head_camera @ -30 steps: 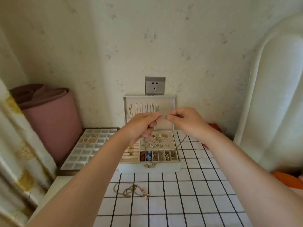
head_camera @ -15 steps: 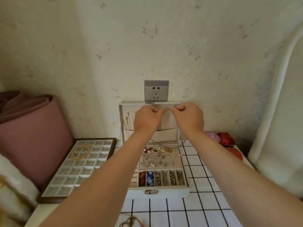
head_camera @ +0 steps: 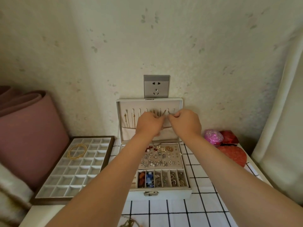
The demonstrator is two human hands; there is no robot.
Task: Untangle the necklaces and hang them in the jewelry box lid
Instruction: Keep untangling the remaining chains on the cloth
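Necklace [head_camera: 169, 113], thin pale chain, pinched between left hand [head_camera: 150, 123] and right hand [head_camera: 185, 123]

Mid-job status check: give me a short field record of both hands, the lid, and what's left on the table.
left hand: raised at the lid's hook row, pinching a thin chain
right hand: close beside it, pinching the same chain
jewelry box lid: open, upright against the wall
hung necklaces: on the left hooks
pending: tangled necklace on the checked cloth, bottom edge of view
compartment tray: left of the box, holds gold bangles
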